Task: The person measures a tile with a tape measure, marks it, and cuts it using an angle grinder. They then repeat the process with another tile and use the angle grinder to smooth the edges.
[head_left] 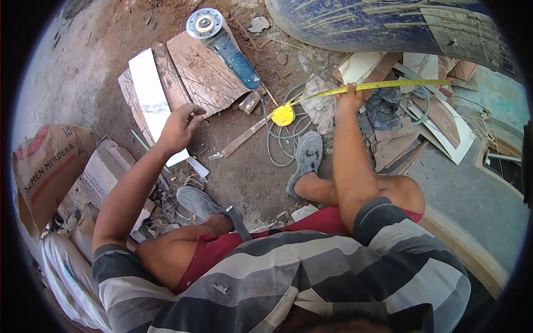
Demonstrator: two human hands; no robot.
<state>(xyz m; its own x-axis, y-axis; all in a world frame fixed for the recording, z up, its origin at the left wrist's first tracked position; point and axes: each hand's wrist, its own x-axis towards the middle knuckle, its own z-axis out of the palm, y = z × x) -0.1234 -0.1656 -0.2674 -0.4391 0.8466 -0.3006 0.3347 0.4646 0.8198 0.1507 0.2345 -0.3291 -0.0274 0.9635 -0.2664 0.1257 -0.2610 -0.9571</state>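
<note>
My right hand (350, 99) pinches the extended yellow blade of a tape measure (383, 85), whose yellow case (283, 114) lies on the dirt to the left. The blade runs right over a pile of tile offcuts (438, 119). My left hand (180, 126) hovers with curled fingers over a white tile strip (151, 97), next to brown marbled tile pieces (202, 72); it holds nothing that I can see. A blue angle grinder (225, 44) lies on those brown tiles. I am squatting, with both grey shoes on the ground.
A cement sack (47, 166) and grey blocks (105, 172) stand at the left. A grey cable (280, 141) coils beside my right shoe (307, 158). A large blue tyre-like object (388, 25) fills the top right. A concrete slab (472, 194) lies at the right.
</note>
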